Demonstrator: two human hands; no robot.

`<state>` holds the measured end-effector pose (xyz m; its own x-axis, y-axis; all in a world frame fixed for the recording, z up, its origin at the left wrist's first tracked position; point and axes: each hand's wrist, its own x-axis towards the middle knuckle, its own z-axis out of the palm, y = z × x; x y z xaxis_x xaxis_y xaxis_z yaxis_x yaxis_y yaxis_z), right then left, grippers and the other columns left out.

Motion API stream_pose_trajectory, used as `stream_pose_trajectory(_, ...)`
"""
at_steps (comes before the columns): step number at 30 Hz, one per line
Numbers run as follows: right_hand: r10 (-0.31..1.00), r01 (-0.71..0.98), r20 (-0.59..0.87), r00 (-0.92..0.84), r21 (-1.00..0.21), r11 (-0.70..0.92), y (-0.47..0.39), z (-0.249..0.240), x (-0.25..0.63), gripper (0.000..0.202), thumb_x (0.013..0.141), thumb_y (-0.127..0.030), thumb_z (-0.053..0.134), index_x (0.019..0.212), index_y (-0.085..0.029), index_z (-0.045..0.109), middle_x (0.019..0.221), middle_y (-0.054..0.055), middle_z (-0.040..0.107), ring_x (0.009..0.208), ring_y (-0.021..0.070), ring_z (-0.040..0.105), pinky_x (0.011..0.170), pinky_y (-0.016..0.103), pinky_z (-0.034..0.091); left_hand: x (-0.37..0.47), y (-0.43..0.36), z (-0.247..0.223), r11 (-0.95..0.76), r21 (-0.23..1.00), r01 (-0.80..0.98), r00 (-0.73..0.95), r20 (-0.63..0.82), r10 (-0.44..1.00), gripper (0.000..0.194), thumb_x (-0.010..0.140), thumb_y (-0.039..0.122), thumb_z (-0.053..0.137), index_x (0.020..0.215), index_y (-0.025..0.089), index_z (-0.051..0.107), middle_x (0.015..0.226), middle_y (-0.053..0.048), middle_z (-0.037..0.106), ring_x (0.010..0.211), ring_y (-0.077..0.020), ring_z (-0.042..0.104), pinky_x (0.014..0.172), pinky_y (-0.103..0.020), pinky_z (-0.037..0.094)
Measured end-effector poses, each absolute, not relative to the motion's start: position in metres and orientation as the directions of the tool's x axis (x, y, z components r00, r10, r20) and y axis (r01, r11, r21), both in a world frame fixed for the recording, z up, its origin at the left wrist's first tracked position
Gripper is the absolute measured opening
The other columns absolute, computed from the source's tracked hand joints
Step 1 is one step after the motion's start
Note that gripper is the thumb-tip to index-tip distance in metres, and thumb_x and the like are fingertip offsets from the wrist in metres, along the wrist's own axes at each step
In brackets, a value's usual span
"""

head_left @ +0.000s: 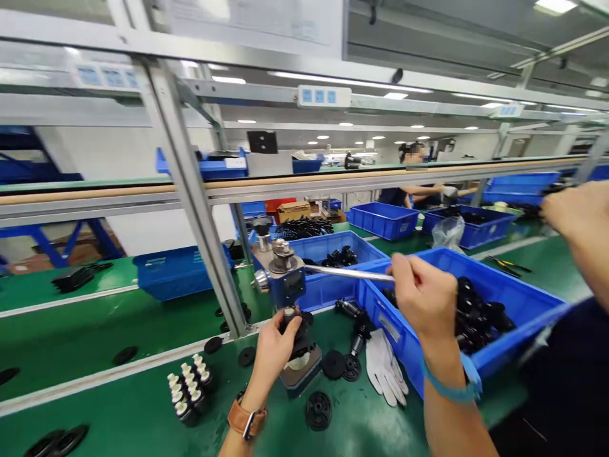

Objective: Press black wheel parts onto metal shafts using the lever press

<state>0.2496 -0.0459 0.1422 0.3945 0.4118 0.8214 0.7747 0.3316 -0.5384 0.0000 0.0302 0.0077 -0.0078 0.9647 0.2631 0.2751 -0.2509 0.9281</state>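
A small blue hand press [290, 287] stands on the green bench in front of me, its metal base [301, 376] below. My right hand [423, 295] is closed in a fist around the end of its long silver lever [352, 273], which points right, roughly level. Under the press head my left hand [278, 343] pinches a black part with a silver round top [288, 312]; the fingers partly cover it. Black discs [334, 364] and a ribbed black wheel [318, 410] lie beside the base. Several black parts with white tips [190, 387] stand grouped left of my left hand.
Blue bins [518, 289] of black parts stand right of and behind the press. A white glove [384, 368] lies by the near bin. An upright metal post [190, 171] rises left of the press. Another person's arm [583, 222] reaches in at right; pliers [509, 265] lie beyond.
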Motion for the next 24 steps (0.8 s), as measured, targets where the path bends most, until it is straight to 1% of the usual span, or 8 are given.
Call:
stream_pose_trajectory(3,0.397,0.864,0.87,0.292,-0.418,0.279,-0.028,0.2,0.248,0.048,0.099,-0.033,0.051,0.053,-0.018,0.048,0.05,-0.004,0.042,0.051,0.0086,0.029,0.055,0.028,0.023,0.023,0.007,0.012,-0.236,0.922,0.308,-0.059,0.266,0.962,0.05,0.077,0.053,0.07,0.111,0.017,0.078,0.114,-0.012,0.08,0.11,-0.0351,0.071,0.096,-0.043,0.055)
stream_pose_trajectory(7,0.432,0.92,0.881,0.195,-0.317,0.231,-0.001,0.249,0.243,0.047,0.1,-0.032,0.051,0.055,-0.019,0.049,0.052,-0.003,0.039,0.053,0.0097,0.024,0.058,0.029,0.017,0.102,-0.02,0.028,-0.23,0.973,0.004,0.265,0.221,0.939,0.042,0.082,0.053,0.071,0.103,0.017,0.078,0.105,-0.01,0.08,0.1,-0.0293,0.072,0.093,-0.04,0.055)
stream_pose_trajectory(10,0.454,0.916,0.879,0.149,-0.295,0.271,0.008,0.259,0.241,0.047,0.1,-0.032,0.051,0.054,-0.019,0.05,0.052,-0.003,0.036,0.053,0.01,0.022,0.06,0.029,0.017,0.179,-0.013,0.045,0.143,0.913,-0.382,0.45,0.049,0.892,0.044,0.084,0.056,0.074,0.099,0.015,0.072,0.099,-0.013,0.079,0.103,-0.0289,0.073,0.097,-0.043,0.055)
stream_pose_trajectory(12,0.46,0.915,0.877,0.143,-0.294,0.277,0.009,0.26,0.242,0.049,0.099,-0.031,0.052,0.052,-0.019,0.046,0.052,-0.003,0.034,0.053,0.0097,0.02,0.06,0.029,0.018,0.218,-0.001,0.056,0.381,0.796,-0.47,0.551,-0.073,0.831,0.035,0.084,0.048,0.078,0.092,0.015,0.068,0.098,-0.015,0.078,0.104,-0.0288,0.074,0.101,-0.045,0.054)
stream_pose_trajectory(15,0.478,0.899,0.87,0.123,-0.301,0.317,0.006,0.26,0.247,0.051,0.099,-0.03,0.054,0.05,-0.02,0.04,0.051,-0.004,0.033,0.052,0.0093,0.024,0.059,0.029,0.021,0.241,0.007,0.061,0.46,0.745,-0.483,0.609,-0.092,0.788,0.026,0.086,0.037,0.078,0.088,0.014,0.066,0.104,-0.02,0.076,0.109,-0.0289,0.073,0.107,-0.045,0.051)
stream_pose_trajectory(18,0.512,0.769,0.854,0.09,-0.386,0.509,0.007,0.255,0.254,0.048,0.101,-0.041,0.054,0.058,-0.019,0.05,0.054,-0.004,0.042,0.052,0.009,0.038,0.056,0.027,0.028,0.219,-0.007,0.043,0.403,0.762,-0.506,0.563,-0.062,0.824,0.038,0.082,0.042,0.082,0.104,0.014,0.068,0.123,-0.021,0.073,0.12,-0.0282,0.069,0.111,-0.042,0.048)
stream_pose_trajectory(21,0.563,0.482,0.812,0.152,-0.559,0.675,0.018,0.224,0.262,0.057,0.106,-0.063,0.03,0.101,-0.019,0.066,0.08,0.001,0.062,0.057,0.0098,0.056,0.054,0.023,0.04,0.169,-0.029,0.008,0.266,0.881,-0.391,0.533,-0.019,0.846,0.065,0.076,0.063,0.081,0.117,0.014,0.068,0.123,-0.022,0.074,0.115,-0.0319,0.07,0.101,-0.045,0.053)
stream_pose_trajectory(24,0.784,0.46,0.575,0.235,-0.776,0.431,0.033,0.154,0.265,0.075,0.106,-0.058,-0.004,0.133,-0.02,0.053,0.105,0.007,0.068,0.067,0.0113,0.067,0.057,0.023,0.048,0.108,-0.049,-0.032,0.149,0.976,-0.157,0.475,-0.058,0.878,0.073,0.074,0.077,0.073,0.108,0.013,0.072,0.107,-0.02,0.078,0.103,-0.0318,0.073,0.088,-0.043,0.055)
